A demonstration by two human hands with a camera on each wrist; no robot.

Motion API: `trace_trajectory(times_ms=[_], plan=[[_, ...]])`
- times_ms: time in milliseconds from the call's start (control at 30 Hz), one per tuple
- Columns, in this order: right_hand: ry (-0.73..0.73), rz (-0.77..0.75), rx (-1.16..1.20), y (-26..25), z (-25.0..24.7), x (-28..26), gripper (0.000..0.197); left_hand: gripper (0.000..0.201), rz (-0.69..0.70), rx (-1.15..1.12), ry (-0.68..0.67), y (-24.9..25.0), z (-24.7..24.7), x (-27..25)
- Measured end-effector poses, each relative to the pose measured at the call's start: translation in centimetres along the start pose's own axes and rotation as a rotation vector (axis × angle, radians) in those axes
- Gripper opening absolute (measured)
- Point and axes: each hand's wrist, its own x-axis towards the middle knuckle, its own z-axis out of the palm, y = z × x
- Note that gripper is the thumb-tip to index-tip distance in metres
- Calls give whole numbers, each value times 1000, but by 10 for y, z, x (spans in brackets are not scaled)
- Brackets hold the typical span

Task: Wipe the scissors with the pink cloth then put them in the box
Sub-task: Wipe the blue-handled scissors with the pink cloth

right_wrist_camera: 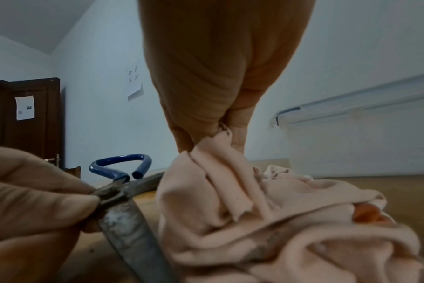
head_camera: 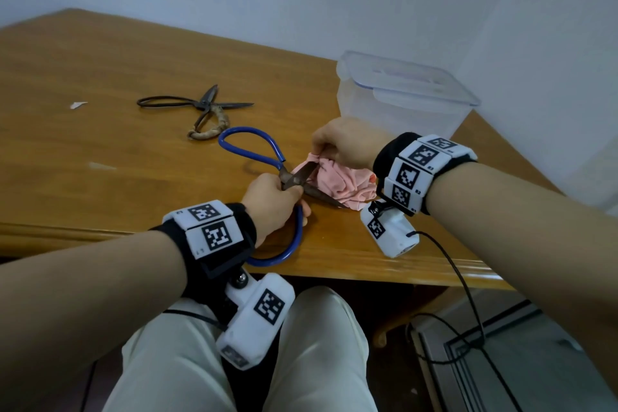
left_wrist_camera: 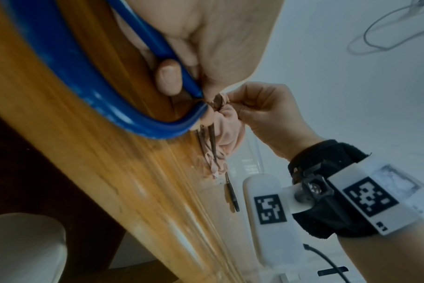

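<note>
— What's the left hand (head_camera: 272, 199) got?

— The blue-handled scissors (head_camera: 267, 160). Its fingers are curled tight round them right at the pivot, and in the left wrist view the thumb (left_wrist_camera: 168, 76) lies against the blue tubing of one loop. The blades are spread apart over the near part of the wooden table (head_camera: 100, 77); one blue loop sticks out past the table's front edge, the other points away toward the far side.

— And the right hand (head_camera: 344, 142)?

— Pinching the pink cloth (head_camera: 337, 182) between thumb and fingertips, gathered round the upper blade. From the right wrist camera the cloth hangs bunched from the pinch and spills in folds on the table, with the lower blade (right_wrist_camera: 131, 235), dull and spotted, running beside it. There's an orange patch on the cloth on its right side.

— Where's the box?

— The clear plastic box (head_camera: 398, 104) stands on the table just behind the right hand, against the wall. Its lid, edged in blue, lies on top.

— Anything else on the table?

— A second pair, old dark iron scissors (head_camera: 197, 107), lying open farther back to the left, one handle loop wrapped in something pale. Farther left again, a small white scrap (head_camera: 77, 105).
</note>
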Motion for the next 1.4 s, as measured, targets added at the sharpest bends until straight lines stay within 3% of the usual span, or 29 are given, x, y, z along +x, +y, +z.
trace_trajectory(times_ms=[167, 300, 433, 567, 767, 967, 1233, 1400], plan=[[33, 75, -27, 12, 2, 2, 23, 26, 29, -5, -8, 1, 0, -3], [26, 233, -31, 32, 12, 3, 24, 24, 54, 10, -24, 1, 0, -4], [132, 376, 142, 42, 8, -2, 19, 21, 34, -7, -21, 2, 0, -2], [215, 284, 366, 22, -11, -14, 17, 21, 8, -6, -19, 4, 1, -3], [89, 108, 198, -4, 0, -7, 13, 20, 23, -16, -31, 4, 0, -5], [101, 108, 155, -6, 0, 2, 12, 29, 19, 8, -12, 3, 0, -3], [100, 144, 96, -5, 2, 6, 17, 22, 9, 8, -3, 5, 0, -5], [121, 272, 49, 11, 7, 8, 17, 20, 10, 8, -26, 6, -1, -6]])
